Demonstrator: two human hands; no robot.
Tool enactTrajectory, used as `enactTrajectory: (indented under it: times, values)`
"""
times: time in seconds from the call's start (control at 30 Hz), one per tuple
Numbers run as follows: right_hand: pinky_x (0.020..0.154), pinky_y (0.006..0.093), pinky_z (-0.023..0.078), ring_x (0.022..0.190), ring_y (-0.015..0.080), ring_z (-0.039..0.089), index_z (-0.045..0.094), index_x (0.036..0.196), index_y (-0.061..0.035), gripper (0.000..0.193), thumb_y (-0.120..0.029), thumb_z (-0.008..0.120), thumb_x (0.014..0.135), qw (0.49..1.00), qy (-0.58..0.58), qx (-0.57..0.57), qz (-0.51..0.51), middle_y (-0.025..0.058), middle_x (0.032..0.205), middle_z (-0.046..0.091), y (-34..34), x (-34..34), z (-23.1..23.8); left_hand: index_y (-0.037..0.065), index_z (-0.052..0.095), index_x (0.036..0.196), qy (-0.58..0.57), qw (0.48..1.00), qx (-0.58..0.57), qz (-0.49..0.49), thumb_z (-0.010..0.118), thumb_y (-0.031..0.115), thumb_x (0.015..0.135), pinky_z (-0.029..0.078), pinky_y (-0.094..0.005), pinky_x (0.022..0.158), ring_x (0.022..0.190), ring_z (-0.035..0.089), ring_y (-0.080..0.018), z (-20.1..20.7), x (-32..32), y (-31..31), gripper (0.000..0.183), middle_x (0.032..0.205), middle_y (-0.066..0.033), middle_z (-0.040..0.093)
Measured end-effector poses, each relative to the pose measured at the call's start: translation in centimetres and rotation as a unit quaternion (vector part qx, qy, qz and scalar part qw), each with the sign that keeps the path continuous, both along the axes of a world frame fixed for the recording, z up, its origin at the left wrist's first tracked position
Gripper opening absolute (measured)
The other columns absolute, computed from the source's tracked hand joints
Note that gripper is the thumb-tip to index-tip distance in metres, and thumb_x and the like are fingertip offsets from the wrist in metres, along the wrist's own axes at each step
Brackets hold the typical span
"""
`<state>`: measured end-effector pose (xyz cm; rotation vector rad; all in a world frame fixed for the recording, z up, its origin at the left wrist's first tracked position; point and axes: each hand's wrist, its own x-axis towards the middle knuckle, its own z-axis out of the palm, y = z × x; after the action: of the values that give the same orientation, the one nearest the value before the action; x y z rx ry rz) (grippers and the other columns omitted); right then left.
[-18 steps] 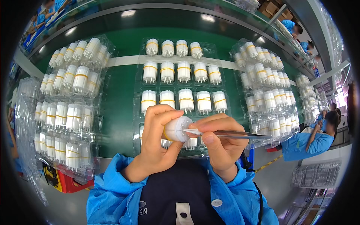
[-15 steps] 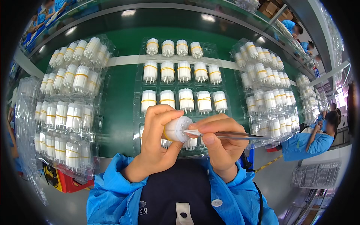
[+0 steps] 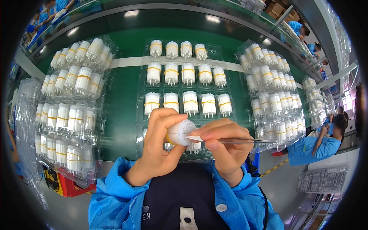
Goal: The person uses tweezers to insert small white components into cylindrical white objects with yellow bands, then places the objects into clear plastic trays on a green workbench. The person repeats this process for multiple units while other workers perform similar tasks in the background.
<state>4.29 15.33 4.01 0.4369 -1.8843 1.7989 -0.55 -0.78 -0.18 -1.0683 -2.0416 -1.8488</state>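
My left hand is wrapped round a white cylindrical part with a yellow band, held tilted with its end face turned to the right. Between the thumb and fingers of my right hand are metal tweezers, their long shanks pointing right. A small white piece shows at their tips, against the end face of the cylinder. Whether it is a separate slip or part of the tips, I cannot tell. Below my hands, a clear plastic tray holds rows of similar white cylinders with yellow bands and short pins.
Stacked clear trays of the same cylinders stand at left and at right. Everything rests on a green work surface. A red bin is at lower left. Another person in a blue jacket sits at right.
The tweezers have turned slightly in my right hand, and their far end now lies a little more level and looks narrower. My left hand and the cylinder have hardly moved.
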Motion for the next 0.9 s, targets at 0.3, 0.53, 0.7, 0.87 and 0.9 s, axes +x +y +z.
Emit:
enactTrajectory:
  times: [0.3, 0.53, 0.7, 0.87, 0.9]
  values:
    - [0.063, 0.0275, 0.053, 0.071, 0.0211, 0.069, 0.069, 0.087, 0.0042, 0.010, 0.003, 0.070, 0.077, 0.996, -0.012, 0.093, -0.004, 0.0158, 0.082, 0.070, 0.3, -0.3, 1.6, -0.002, 0.054, 0.119, 0.037, 0.999, -0.019, 0.015, 0.066, -0.011, 0.064, 0.046, -0.0345, 0.079, 0.093, 0.054, -0.0303, 0.8, -0.2, -0.1, 0.056, 0.107, -0.0181, 0.049]
    - [0.061, 0.0277, 0.054, 0.070, 0.0221, 0.069, 0.070, 0.087, 0.0034, 0.011, 0.004, 0.070, 0.076, 0.999, 0.028, 0.024, 0.009, 0.0163, 0.081, 0.071, 0.4, -0.5, 0.9, -0.003, 0.054, 0.118, 0.008, 1.000, -0.020, -0.019, 0.067, -0.010, 0.067, 0.046, -0.0351, 0.081, 0.095, 0.055, -0.0309, 1.8, 0.0, -0.3, 0.054, 0.109, -0.0189, 0.050]
    - [0.060, 0.0286, 0.055, 0.070, 0.0233, 0.069, 0.070, 0.087, 0.0027, 0.011, 0.004, 0.070, 0.076, 0.999, 0.026, 0.019, 0.002, 0.0162, 0.081, 0.071, 0.4, -0.3, 0.5, -0.003, 0.053, 0.120, -0.044, 0.998, -0.007, -0.051, 0.067, -0.009, 0.068, 0.046, -0.0354, 0.082, 0.097, 0.055, -0.0315, 1.5, 0.1, -0.3, 0.053, 0.110, -0.0195, 0.050]
    - [0.058, 0.0278, 0.053, 0.068, 0.0218, 0.068, 0.071, 0.086, 0.0024, 0.011, 0.004, 0.070, 0.075, 0.992, 0.001, 0.126, -0.010, 0.0143, 0.078, 0.070, 0.7, -0.4, 1.3, -0.002, 0.053, 0.121, -0.002, 0.999, -0.036, -0.029, 0.067, -0.009, 0.068, 0.046, -0.0348, 0.082, 0.097, 0.055, -0.0314, 1.2, -0.1, -0.1, 0.055, 0.110, -0.0188, 0.050]
    - [0.058, 0.0278, 0.053, 0.068, 0.0213, 0.068, 0.071, 0.086, 0.0022, 0.011, 0.003, 0.071, 0.074, 0.990, 0.005, 0.139, -0.008, 0.0143, 0.078, 0.070, 0.7, -0.5, 1.4, -0.002, 0.053, 0.121, -0.001, 0.999, -0.041, -0.030, 0.067, -0.009, 0.068, 0.046, -0.0348, 0.083, 0.097, 0.054, -0.0314, 1.2, -0.1, -0.2, 0.055, 0.110, -0.0186, 0.051]
